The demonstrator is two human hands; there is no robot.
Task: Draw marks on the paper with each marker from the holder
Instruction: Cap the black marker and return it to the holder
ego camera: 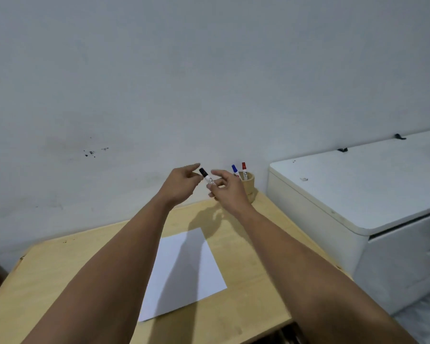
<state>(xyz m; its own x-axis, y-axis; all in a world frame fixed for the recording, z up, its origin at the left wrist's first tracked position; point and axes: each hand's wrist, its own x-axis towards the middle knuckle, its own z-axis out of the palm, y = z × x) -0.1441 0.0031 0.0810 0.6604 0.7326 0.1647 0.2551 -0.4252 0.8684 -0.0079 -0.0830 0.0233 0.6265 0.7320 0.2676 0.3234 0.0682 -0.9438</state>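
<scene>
above the desk, the right hand grips a black-capped marker by its white barrel, cap tilted up-left; the left hand touches the cap, fingers loosely spread. blue marker and red marker stand in the wooden holder. paper lies unmarked below.

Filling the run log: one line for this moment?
right hand: holds black marker | left hand: at cap | holder: blue, red | paper: blank
</scene>
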